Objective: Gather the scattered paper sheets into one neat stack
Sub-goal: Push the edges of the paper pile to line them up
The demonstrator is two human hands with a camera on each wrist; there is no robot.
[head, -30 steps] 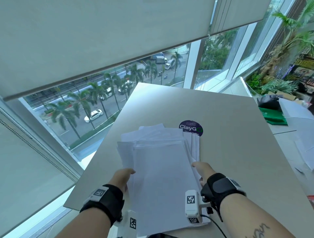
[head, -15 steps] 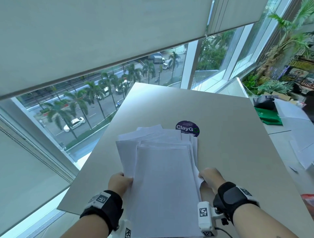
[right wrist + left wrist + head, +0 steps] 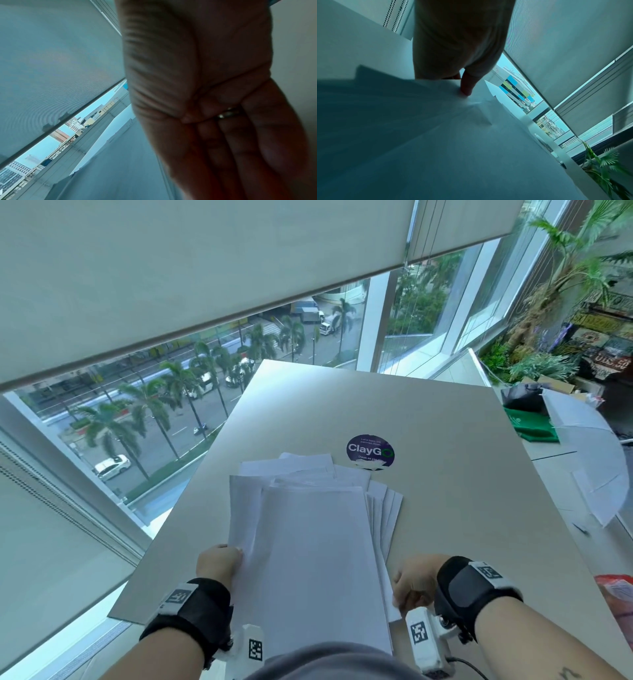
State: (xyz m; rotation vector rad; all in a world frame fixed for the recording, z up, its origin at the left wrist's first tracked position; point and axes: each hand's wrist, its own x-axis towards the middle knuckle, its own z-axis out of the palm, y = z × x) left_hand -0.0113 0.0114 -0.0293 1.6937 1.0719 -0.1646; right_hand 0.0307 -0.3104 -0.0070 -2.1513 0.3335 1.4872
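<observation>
A loose pile of white paper sheets [image 3: 315,542] lies lengthwise on the beige table [image 3: 462,508], its far ends fanned out unevenly and its near end reaching past the table edge toward my body. My left hand [image 3: 219,563] grips the pile's left edge; in the left wrist view the thumb [image 3: 467,86] presses on the top of the sheets [image 3: 436,148]. My right hand [image 3: 411,583] holds the right edge near the front, fingers curled. In the right wrist view the palm [image 3: 223,94] fills the frame, with paper [image 3: 111,162] to its left.
A round purple ClayGo sticker [image 3: 370,451] sits on the table just beyond the pile. To the right, a lower surface holds a green bag [image 3: 534,426], a black bag [image 3: 524,397] and large white sheets [image 3: 589,460]. Windows with blinds run along the left and far sides.
Both hands have slid back along the pile's sides toward my body, and the pile has come nearer with them. Its sheets lie a little closer together.
</observation>
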